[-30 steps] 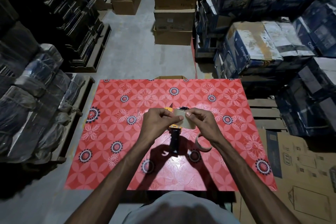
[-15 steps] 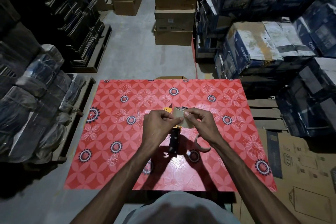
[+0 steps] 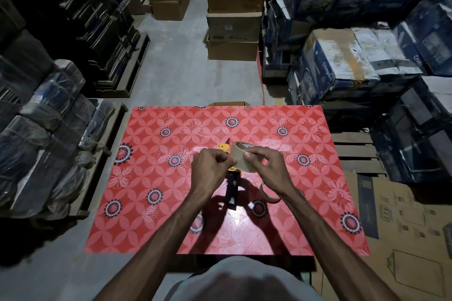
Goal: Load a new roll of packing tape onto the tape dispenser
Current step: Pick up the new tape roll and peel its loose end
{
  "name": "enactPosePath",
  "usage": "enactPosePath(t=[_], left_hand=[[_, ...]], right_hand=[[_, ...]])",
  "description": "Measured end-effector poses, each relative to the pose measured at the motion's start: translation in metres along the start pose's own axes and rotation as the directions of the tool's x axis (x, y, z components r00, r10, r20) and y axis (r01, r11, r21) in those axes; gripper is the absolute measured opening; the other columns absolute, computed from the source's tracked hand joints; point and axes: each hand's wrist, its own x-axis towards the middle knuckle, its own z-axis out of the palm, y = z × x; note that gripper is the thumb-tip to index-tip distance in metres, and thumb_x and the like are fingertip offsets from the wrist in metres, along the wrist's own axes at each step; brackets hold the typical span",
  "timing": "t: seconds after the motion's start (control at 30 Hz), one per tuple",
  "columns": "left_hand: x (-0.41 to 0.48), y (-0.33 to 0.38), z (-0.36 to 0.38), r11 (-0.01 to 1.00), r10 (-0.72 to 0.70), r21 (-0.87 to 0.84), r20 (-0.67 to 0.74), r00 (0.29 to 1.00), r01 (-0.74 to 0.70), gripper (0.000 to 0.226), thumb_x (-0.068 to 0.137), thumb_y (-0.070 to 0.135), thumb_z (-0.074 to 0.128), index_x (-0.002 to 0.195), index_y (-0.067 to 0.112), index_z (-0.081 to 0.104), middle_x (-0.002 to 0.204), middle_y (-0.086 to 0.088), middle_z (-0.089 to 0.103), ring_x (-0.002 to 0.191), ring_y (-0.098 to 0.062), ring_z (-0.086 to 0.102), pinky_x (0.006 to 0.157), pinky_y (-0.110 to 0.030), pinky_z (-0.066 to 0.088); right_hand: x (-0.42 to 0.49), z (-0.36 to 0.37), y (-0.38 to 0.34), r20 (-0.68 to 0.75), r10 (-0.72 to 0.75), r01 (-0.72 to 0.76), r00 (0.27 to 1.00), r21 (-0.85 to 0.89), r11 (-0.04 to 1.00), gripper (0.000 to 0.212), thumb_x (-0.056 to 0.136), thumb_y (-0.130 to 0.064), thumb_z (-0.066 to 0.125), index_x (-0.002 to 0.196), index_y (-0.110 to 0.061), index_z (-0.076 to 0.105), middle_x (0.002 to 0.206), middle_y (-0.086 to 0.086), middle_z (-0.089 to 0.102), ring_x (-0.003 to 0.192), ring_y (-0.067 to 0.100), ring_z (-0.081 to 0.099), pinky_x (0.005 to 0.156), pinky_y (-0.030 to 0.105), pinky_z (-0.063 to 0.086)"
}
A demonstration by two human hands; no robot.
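Hands meet over the middle of the red floral table (image 3: pixel 151 203), two of them, both bare. The right hand (image 3: pixel 266 168) grips the one roll of packing tape (image 3: pixel 241 156) from the 3 o'clock side, its thumb and fingers curled round the outer band, so that the roll is held above the table with its open core tipped toward 12 o'clock. The left hand (image 3: pixel 210 168) comes in from 9 o'clock, its fingers curled tight and its thumb and forefinger pinching the roll's near-left edge; whether a loose end of tape sits between them cannot be told.

One tape dispenser (image 3: pixel 231 189) lies on the table directly below the hands, black handle pointing toward 6 o'clock and yellow head showing at 12 o'clock past the left knuckles. The roll is not on it. One empty tape core (image 3: pixel 268 197), a thin brown ring, lies on the table at 4 o'clock from the dispenser, partly hidden by the right wrist.

Beyond the table at 12 o'clock stands one stack of four brown cartons (image 3: pixel 233 49), the second from the top marked "boAt". At 2 o'clock sits a blue-and-white Crompton box (image 3: pixel 340 61).
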Motion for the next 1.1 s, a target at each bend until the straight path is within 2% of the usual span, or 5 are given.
enactPosePath(t=[0.23, 0.47, 0.77, 0.93, 1.1], left_hand=[[0.022, -0.006, -0.023, 0.999, -0.014, 0.035, 0.251, 0.968, 0.005, 0.009, 0.094, 0.020, 0.080, 0.091, 0.012, 0.082, 0.088, -0.006, 0.081, 0.086, -0.025, 0.077, 0.074, -0.032, 0.059], [0.034, -0.014, -0.042, 0.999, 0.042, -0.037, 0.491, 0.870, -0.027, 0.005, 0.095, 0.013, 0.078, 0.091, 0.014, 0.081, 0.098, -0.010, 0.082, 0.099, -0.025, 0.076, 0.101, -0.046, 0.060], [0.030, -0.036, -0.048, 0.873, 0.366, 0.216, 0.299, 0.881, -0.437, 0.009, 0.098, 0.029, 0.075, 0.095, 0.021, 0.078, 0.089, 0.016, 0.070, 0.075, -0.003, 0.061, 0.068, -0.031, 0.049], [0.023, -0.046, -0.045, 0.978, 0.210, -0.070, 0.312, 0.927, -0.198, 0.006, 0.099, 0.023, 0.075, 0.101, 0.018, 0.077, 0.074, -0.004, 0.079, 0.062, -0.017, 0.075, 0.056, -0.026, 0.055], [0.024, -0.051, -0.042, 0.982, 0.135, -0.168, 0.337, 0.932, -0.081, 0.007, 0.097, 0.019, 0.077, 0.098, 0.012, 0.079, 0.079, -0.008, 0.080, 0.060, -0.016, 0.070, 0.052, -0.024, 0.050]], right_hand=[[0.002, -0.026, -0.005, 0.163, 0.062, -0.080, 0.985, 0.103, 0.991, 0.021, 0.099, -0.013, 0.070, 0.100, -0.032, 0.079, 0.101, -0.023, 0.079, 0.098, -0.003, 0.069, 0.085, 0.021, 0.053], [0.005, -0.045, 0.002, 0.308, 0.046, -0.091, 0.950, 0.132, 0.987, 0.011, 0.097, -0.015, 0.073, 0.103, -0.015, 0.083, 0.100, 0.009, 0.079, 0.095, 0.018, 0.067, 0.083, 0.037, 0.050], [-0.003, -0.054, 0.007, 0.351, 0.029, -0.031, 0.936, 0.002, 1.000, 0.012, 0.096, -0.012, 0.075, 0.103, -0.018, 0.083, 0.100, 0.000, 0.080, 0.094, 0.020, 0.071, 0.083, 0.037, 0.053], [-0.014, -0.053, 0.008, 0.303, 0.002, -0.005, 0.953, 0.010, 1.000, 0.027, 0.090, -0.035, 0.076, 0.107, -0.015, 0.084, 0.101, 0.003, 0.080, 0.097, 0.028, 0.073, 0.085, 0.042, 0.056], [-0.017, -0.054, 0.010, 0.331, 0.045, -0.058, 0.942, 0.030, 0.998, 0.018, 0.094, -0.022, 0.076, 0.108, -0.013, 0.083, 0.104, 0.005, 0.080, 0.102, 0.032, 0.071, 0.087, 0.042, 0.055]])
